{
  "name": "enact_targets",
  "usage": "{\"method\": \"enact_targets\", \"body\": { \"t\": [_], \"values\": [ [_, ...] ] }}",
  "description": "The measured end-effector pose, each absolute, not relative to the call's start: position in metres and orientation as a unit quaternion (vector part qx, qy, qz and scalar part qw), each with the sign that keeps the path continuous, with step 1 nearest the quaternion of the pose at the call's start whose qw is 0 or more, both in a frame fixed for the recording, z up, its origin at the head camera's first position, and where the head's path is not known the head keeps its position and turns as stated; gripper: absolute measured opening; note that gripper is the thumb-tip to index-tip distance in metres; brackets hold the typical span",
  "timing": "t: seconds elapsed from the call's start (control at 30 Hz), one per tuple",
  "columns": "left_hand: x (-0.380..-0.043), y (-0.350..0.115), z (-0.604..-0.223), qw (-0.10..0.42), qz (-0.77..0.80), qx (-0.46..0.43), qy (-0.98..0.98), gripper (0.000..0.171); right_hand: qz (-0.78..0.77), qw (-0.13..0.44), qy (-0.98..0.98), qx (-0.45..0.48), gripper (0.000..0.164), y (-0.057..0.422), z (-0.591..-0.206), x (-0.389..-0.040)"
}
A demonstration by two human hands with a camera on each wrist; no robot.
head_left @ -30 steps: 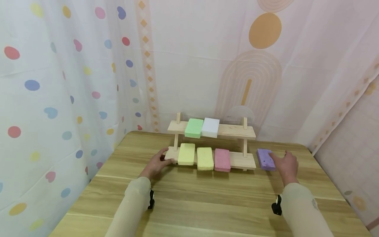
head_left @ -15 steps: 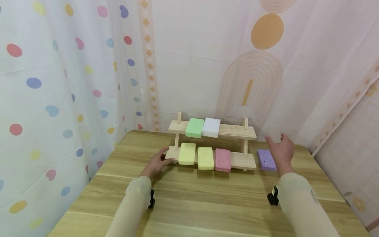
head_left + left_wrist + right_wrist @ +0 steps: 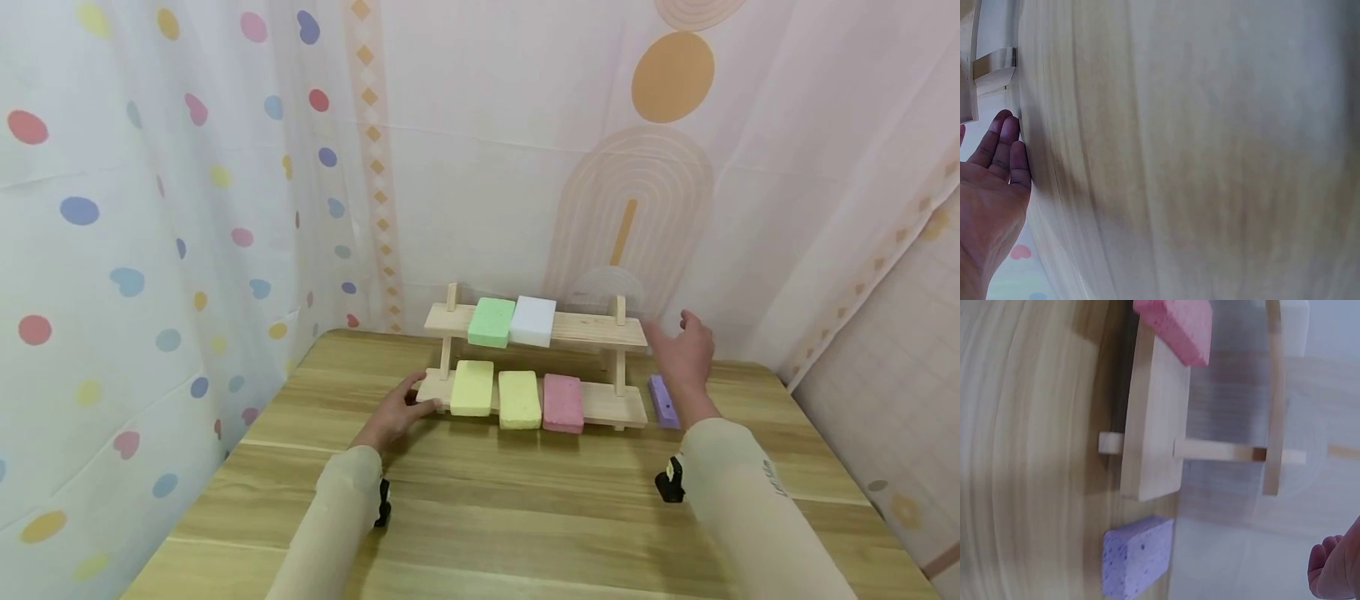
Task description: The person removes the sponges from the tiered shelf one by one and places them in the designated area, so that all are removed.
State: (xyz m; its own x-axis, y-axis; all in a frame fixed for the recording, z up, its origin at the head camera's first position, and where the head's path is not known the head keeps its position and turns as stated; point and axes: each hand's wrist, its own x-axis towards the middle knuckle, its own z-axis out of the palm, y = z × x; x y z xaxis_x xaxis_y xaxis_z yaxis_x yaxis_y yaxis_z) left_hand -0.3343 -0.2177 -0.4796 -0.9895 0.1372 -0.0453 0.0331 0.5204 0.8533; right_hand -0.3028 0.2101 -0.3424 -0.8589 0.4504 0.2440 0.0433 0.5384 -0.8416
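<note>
A two-tier wooden stand stands at the back of the table. My left hand holds the left end of its lower shelf, thumb at the front edge and forefinger behind. The left wrist view shows the other fingers loosely extended. My right hand is raised beyond the right end of the stand, fingers apart and holding nothing. Below it a purple sponge lies on the table, partly hidden by the hand; the right wrist view shows it whole.
On the lower shelf lie two yellow sponges and a pink sponge, overhanging the front. The upper shelf holds a green sponge and a white sponge. Patterned curtains hang behind and beside the table.
My right hand has let go of the purple sponge, risen and moved left toward the stand, now covering part of the sponge. The left hand has stayed on the stand.
</note>
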Motion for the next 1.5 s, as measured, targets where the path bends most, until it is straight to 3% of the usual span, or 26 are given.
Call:
{"method": "enact_targets", "body": {
  "t": [1.27,1.5],
  "values": [
    [-0.333,-0.217,-0.478,0.047,0.486,0.048,0.872,0.075,0.468,0.219,-0.854,-0.069,0.079,0.112,-0.349,-0.326],
    [-0.332,-0.218,-0.479,0.045,0.486,0.052,0.871,0.075,0.475,0.195,-0.855,-0.072,0.082,0.098,-0.352,-0.326]
  ]
}}
